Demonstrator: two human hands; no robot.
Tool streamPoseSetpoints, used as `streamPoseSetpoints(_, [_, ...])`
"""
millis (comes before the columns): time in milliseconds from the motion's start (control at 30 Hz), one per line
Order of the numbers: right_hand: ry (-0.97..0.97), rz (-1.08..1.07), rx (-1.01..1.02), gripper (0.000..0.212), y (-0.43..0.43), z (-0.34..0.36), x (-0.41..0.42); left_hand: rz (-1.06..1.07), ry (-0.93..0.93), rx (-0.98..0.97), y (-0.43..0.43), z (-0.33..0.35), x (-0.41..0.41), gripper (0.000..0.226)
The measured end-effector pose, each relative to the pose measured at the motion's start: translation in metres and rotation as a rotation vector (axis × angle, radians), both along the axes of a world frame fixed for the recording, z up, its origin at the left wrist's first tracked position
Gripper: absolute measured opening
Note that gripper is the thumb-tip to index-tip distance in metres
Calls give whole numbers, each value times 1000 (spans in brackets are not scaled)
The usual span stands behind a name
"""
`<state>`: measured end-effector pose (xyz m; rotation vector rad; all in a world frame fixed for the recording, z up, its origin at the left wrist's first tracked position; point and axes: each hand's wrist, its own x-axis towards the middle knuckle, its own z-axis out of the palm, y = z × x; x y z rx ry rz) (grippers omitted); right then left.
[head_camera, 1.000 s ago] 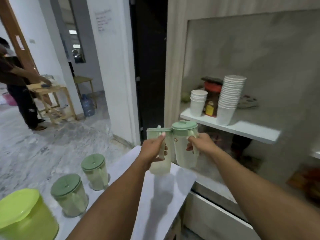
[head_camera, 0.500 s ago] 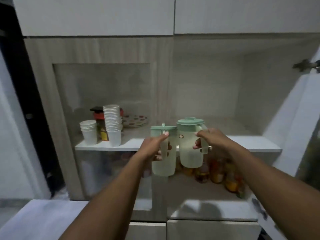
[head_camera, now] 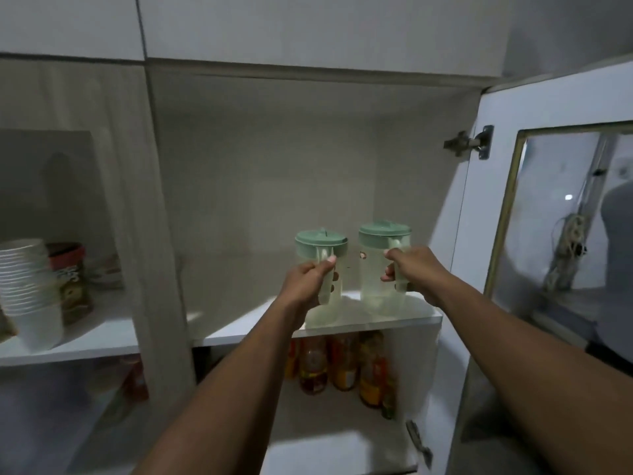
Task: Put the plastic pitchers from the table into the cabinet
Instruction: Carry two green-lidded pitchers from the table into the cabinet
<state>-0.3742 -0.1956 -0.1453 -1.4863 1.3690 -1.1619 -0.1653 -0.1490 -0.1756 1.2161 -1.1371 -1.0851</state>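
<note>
Two pale translucent plastic pitchers with green lids are inside the open cabinet. My left hand [head_camera: 308,281] grips the handle of the left pitcher [head_camera: 320,246]. My right hand [head_camera: 412,270] grips the handle of the right pitcher [head_camera: 380,265]. Both pitchers are upright, side by side at the front of the white shelf [head_camera: 359,327]; I cannot tell whether their bases touch it. The table is out of view.
The cabinet door [head_camera: 534,207] with a glass pane stands open on the right. Several bottles [head_camera: 339,365] stand on the lower shelf. The left compartment holds a stack of white cups [head_camera: 30,289] and a jar [head_camera: 70,282]. The shelf behind the pitchers is bare.
I have turned from the table to face the cabinet. Both hands have carried the pitchers up and forward into the right compartment, over its shelf.
</note>
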Motion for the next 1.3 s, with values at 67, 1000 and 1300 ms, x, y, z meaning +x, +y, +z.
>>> streamPoseSetpoints(67, [-5,-18,0,22,-30,-4,-3,2,-9,2,-32,-1,-6,25])
streamPoseSetpoints(1000, [-129,-70,266,31,-410,-41,43,53,-29,108,-431,-38,18,28])
streamPoseSetpoints(1300, [200,-155,160,81,-415,-40,35,201,-376,101,-425,-29,21,75])
